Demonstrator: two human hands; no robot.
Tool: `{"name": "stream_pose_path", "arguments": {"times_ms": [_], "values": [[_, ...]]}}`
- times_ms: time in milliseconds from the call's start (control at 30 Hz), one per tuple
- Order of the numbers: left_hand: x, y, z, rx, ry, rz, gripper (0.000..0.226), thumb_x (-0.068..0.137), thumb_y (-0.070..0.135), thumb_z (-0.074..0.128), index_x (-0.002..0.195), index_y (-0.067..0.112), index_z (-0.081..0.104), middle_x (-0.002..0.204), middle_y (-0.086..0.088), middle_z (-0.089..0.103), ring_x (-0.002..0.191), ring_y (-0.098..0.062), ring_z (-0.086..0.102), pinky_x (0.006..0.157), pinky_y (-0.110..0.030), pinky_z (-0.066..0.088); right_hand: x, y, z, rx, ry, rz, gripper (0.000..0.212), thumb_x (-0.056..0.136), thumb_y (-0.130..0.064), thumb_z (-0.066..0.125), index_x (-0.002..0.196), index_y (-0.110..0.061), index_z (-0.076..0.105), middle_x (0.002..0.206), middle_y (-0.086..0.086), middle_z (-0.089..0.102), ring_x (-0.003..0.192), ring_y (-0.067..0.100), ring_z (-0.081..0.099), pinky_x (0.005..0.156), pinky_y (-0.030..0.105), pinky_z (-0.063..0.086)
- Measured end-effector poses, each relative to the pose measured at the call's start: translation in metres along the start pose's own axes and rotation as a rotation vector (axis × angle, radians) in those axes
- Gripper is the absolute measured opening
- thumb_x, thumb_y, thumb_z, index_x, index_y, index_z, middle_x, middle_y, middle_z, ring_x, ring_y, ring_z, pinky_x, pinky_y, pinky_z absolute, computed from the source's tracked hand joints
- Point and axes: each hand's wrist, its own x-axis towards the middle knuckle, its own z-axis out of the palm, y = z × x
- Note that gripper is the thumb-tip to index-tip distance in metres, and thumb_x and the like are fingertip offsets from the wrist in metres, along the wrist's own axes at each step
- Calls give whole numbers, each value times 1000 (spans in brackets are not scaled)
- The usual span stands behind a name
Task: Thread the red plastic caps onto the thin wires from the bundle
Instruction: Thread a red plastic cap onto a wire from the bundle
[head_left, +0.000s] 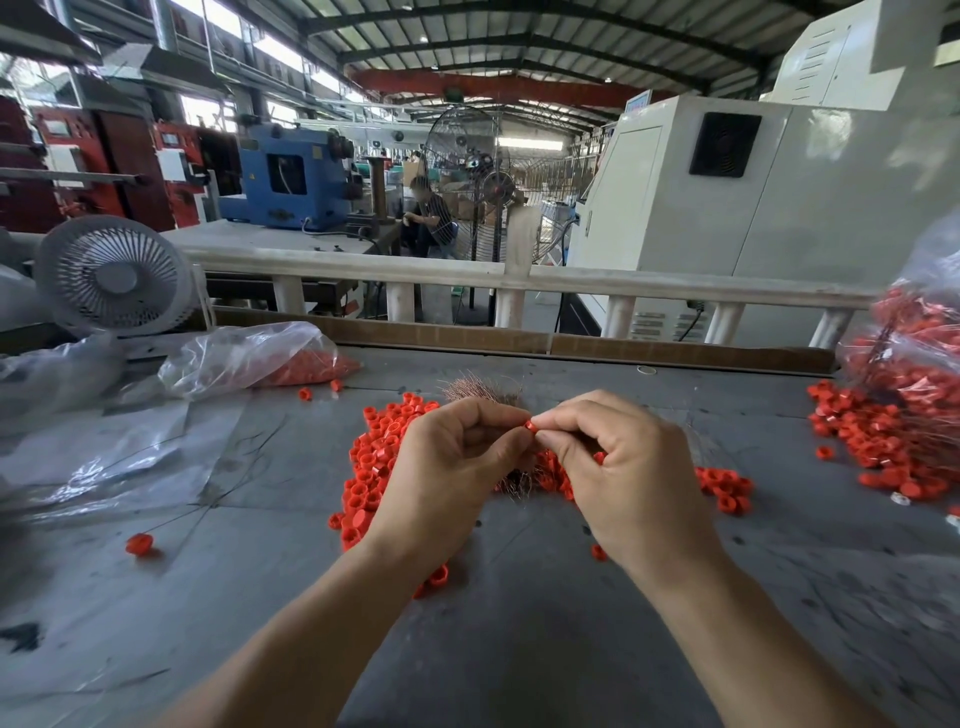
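Red cap (529, 426), one small one, sits up in the air between two hands, above the gray tabletop (519, 649). The left hand (447, 467) has its grip closed, with curled fingers meeting the cap from the left side. The right hand (623, 467) also has its grip closed and pinches at the cap from the right side. Whether a wire is in the cap is too thin to see.

Under the hands lies one big pile of red caps (371, 467), too many to count. One bundle of thin coppery wires (480, 389) lies just behind the hands, on the pile.

One lone cap on a wire (139, 544) rests on the tabletop to the left. Two clear bags hold more caps: one bag lying flat (249, 358) on the left and one fuller bag (914, 353) on the right, with finished caps on wires (878, 441) spilling beside it.

One small white fan (111, 275) stands at the back left.
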Motion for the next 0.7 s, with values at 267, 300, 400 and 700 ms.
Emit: {"name": "stream_pose_path", "arguments": {"times_ms": [267,300,400,700], "values": [[-2,1,0,76,1,27,12,93,2,71,102,8,75,88,-5,79,87,-22,76,80,-26,61,-1,1,1,-12,-13,-1,13,83,-2,81,90,-13,81,86,-8,72,82,4,67,76,14,51],[-2,1,-1,78,3,25,12,93,2,71,102,8,75,87,-5,79,86,-22,76,79,-25,61,-1,1,1,-8,-21,-2,14,83,-2,81,91,-14,81,87,-9,72,83,4,67,77,14,51],[-1,0,-1,33,20,4,11,93,2,70,102,7,75,85,-8,79,84,-21,77,76,-21,58,-2,1,4,-10,-61,16,18,84,-5,81,97,-17,79,93,-12,69,89,4,65,79,12,49],[3,-3,0,-116,56,-93,10,93,3,69,101,1,74,92,-15,78,88,-24,75,83,-29,60,-7,-1,25,-210,47,-43,14,86,-12,78,98,-14,72,99,-2,67,95,22,64,77,38,54]]}}
